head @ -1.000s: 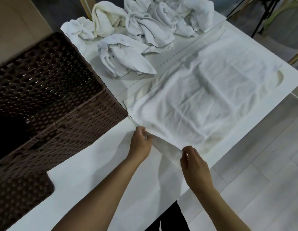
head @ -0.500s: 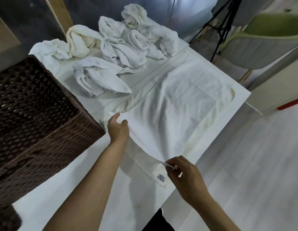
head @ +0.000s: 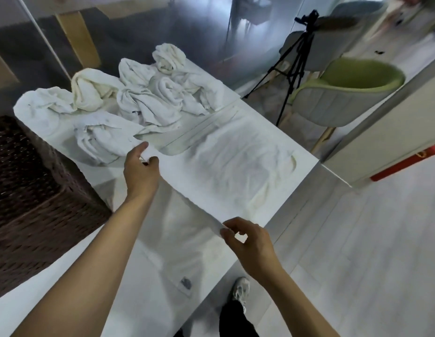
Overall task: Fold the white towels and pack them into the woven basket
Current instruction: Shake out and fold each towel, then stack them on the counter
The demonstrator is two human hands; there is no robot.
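A white towel lies spread on the white table, its near edge lifted off the surface. My left hand pinches the towel's near left corner, raised above the table. My right hand pinches the near right corner by the table's front edge. The lifted edge stretches between both hands, and a flap with a small label hangs beneath it. The dark brown woven basket stands at the left, its inside out of view. Several crumpled white towels are piled at the table's far end.
A black tripod and a green-rimmed grey chair stand beyond the table on the right. Pale floorboards run along the right side, with a red box by the wall. My shoe shows below the table edge.
Both hands have lifted the towel's near edge and carried it away from me over the towel. The left hand rose furthest. The view has tilted upward.
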